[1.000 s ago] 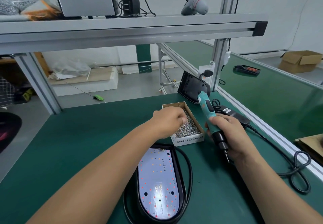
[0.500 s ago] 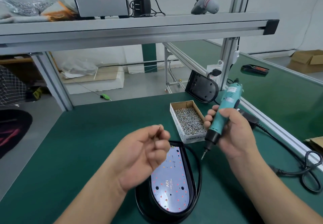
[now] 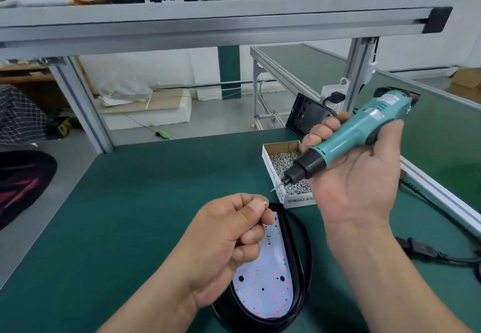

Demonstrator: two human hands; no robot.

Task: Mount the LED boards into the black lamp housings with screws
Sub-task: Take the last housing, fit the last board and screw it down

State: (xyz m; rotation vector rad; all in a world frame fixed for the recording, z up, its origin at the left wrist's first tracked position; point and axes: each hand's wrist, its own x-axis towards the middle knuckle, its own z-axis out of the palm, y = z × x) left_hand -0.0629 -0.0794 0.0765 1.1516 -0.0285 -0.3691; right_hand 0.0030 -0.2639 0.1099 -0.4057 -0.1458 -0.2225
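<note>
A black lamp housing (image 3: pixel 299 280) lies on the green mat in front of me, with a white LED board (image 3: pixel 265 288) seated inside it, red dots across its face. Above the board's near-left part, my left hand (image 3: pixel 229 244) pinches a small screw (image 3: pixel 265 203) between thumb and forefinger. My right hand (image 3: pixel 356 176) holds a teal electric screwdriver (image 3: pixel 346 140) tilted, its bit pointing down-left toward the screw, a short gap apart. A small cardboard box of screws (image 3: pixel 281 161) sits just behind the housing.
A second black housing (image 3: pixel 307 119) leans against the aluminium post at the back. The screwdriver's black cable (image 3: pixel 426 252) runs along the right side of the mat. An aluminium shelf rail (image 3: pixel 208 25) crosses overhead. The bench's left edge drops to the floor.
My left hand came out of the screw box and back over the board with a screw pinched. My right hand raised the screwdriver and swung its bit toward that screw.
</note>
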